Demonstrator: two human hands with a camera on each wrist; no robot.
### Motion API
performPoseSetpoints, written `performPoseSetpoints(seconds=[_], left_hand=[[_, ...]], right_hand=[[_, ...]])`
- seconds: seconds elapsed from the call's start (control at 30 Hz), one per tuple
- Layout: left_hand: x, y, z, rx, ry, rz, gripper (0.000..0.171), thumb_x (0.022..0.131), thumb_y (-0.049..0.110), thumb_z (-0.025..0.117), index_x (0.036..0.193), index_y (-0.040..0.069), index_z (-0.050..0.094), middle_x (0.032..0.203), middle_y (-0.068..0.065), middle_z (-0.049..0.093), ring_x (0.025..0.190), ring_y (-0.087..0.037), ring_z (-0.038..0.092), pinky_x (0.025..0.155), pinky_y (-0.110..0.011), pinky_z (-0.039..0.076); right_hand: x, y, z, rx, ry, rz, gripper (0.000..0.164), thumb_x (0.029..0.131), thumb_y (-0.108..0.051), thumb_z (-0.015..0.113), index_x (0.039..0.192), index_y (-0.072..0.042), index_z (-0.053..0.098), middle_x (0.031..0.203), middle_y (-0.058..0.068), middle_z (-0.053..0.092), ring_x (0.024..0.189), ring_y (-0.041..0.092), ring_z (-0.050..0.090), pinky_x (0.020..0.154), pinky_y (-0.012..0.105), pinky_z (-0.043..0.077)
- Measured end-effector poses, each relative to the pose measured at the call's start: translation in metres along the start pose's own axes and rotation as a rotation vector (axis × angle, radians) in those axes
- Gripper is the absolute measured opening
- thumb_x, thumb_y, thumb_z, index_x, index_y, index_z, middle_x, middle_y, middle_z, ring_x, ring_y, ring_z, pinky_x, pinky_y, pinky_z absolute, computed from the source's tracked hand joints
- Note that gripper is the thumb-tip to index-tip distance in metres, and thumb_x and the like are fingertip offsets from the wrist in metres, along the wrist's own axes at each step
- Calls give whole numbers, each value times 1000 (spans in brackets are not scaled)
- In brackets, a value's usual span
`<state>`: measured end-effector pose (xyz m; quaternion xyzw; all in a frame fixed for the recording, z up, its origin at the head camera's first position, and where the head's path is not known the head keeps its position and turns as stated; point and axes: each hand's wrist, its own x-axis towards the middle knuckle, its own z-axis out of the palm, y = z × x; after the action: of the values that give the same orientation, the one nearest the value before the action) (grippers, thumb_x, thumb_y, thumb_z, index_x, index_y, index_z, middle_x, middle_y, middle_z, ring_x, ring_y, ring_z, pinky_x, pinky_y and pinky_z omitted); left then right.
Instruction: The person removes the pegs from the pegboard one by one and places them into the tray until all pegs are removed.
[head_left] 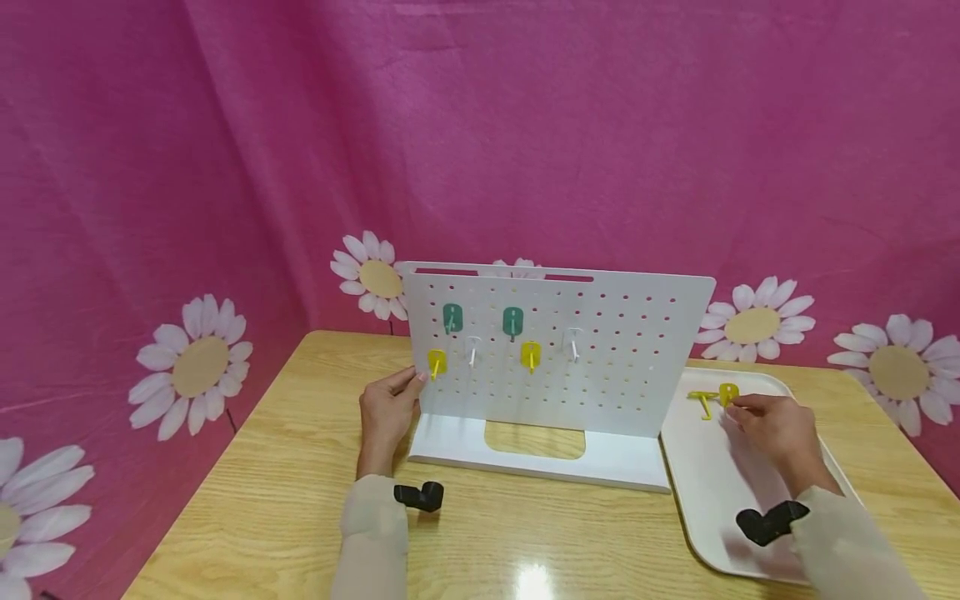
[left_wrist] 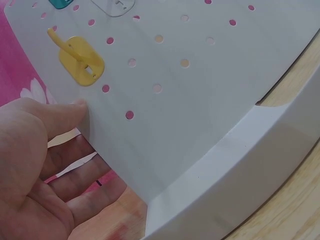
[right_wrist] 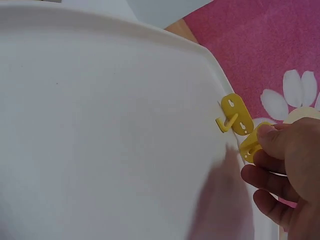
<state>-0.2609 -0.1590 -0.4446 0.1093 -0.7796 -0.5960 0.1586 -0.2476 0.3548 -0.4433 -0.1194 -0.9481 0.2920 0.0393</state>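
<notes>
Board (head_left: 487, 392): stands on the table (head_left: 285, 483), bearing two green hooks (head_left: 452, 315), two yellow hooks (head_left: 530, 353), two white hooks (head_left: 472, 352).
Left hand (head_left: 384, 414): thumb in front, fingers behind, clamped on the board's left edge.
Right hand (head_left: 778, 432): thumb and fingers pinching a single yellow hook (head_left: 725, 395), right of the board.
Tray (head_left: 720, 500): right of the board, holding a loose yellow hook (head_left: 703, 396).

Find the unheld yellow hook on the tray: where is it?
In the head view, the unheld yellow hook is at right, by the far edge of the tray, just left of the held hook in the right hand.
</notes>
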Motion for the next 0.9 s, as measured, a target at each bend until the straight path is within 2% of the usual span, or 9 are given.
performPoseSetpoints(seconds=[0.1, 0.23, 0.33, 0.5, 0.6, 0.73, 0.9], left_hand=[[0, -1, 1, 6, 0, 1, 30, 93, 27, 74, 120, 13, 74, 108, -9, 73, 88, -18, 66, 67, -23, 55], [0, -2, 2, 17, 4, -2, 30, 93, 27, 75, 119, 12, 75, 107, -9, 74, 84, -18, 65, 64, -22, 54], [1, -3, 1, 29, 4, -3, 30, 93, 28, 75, 119, 13, 75, 104, -9, 74, 81, -18, 65, 62, -21, 53], [3, -2, 1, 39, -6, 3, 32, 93, 30, 74, 120, 13, 75, 104, -8, 74, 79, -19, 64, 63, -23, 53], [3, -2, 1, 33, -14, -9, 32, 94, 30, 74, 121, 13, 74, 104, -9, 74, 79, -18, 63, 63, -23, 53], [2, -1, 1, 14, -20, -25, 32, 94, 29, 73, 121, 13, 74, 104, -10, 74, 78, -18, 62, 63, -22, 53], [0, -1, 1, -4, -11, -20, 30, 94, 27, 74, 121, 12, 74, 105, -10, 74, 79, -20, 63, 62, -21, 52]], right_hand=[[-2, 0, -1, -27, 0, -31, 38, 97, -18, 68, 124, 7, 64, 116, 32, 61, 107, 48, 46, 73, 45, 51], [-9, -1, -10, -67, 22, -134, 39, 96, -21, 69, 124, 7, 65, 107, 30, 66, 96, 43, 55, 61, 35, 50], [-16, -8, -18, -38, 60, -208, 41, 97, -25, 69, 124, 6, 65, 103, 29, 69, 90, 41, 62, 57, 31, 52], [-29, -24, -29, 37, 127, -302, 44, 96, -30, 70, 123, 5, 67, 97, 23, 72, 90, 39, 67, 56, 27, 52], [-38, -35, -34, 65, 169, -372, 41, 93, -29, 74, 119, 3, 71, 92, 19, 74, 83, 19, 69, 55, 23, 49], [-50, -50, -38, 133, 188, -456, 34, 89, -23, 79, 113, 2, 74, 92, 18, 74, 75, -9, 60, 55, 18, 49], [-64, -71, -39, 208, 172, -522, 30, 88, -17, 80, 112, 1, 75, 95, 14, 74, 77, -10, 61, 57, 15, 51]])
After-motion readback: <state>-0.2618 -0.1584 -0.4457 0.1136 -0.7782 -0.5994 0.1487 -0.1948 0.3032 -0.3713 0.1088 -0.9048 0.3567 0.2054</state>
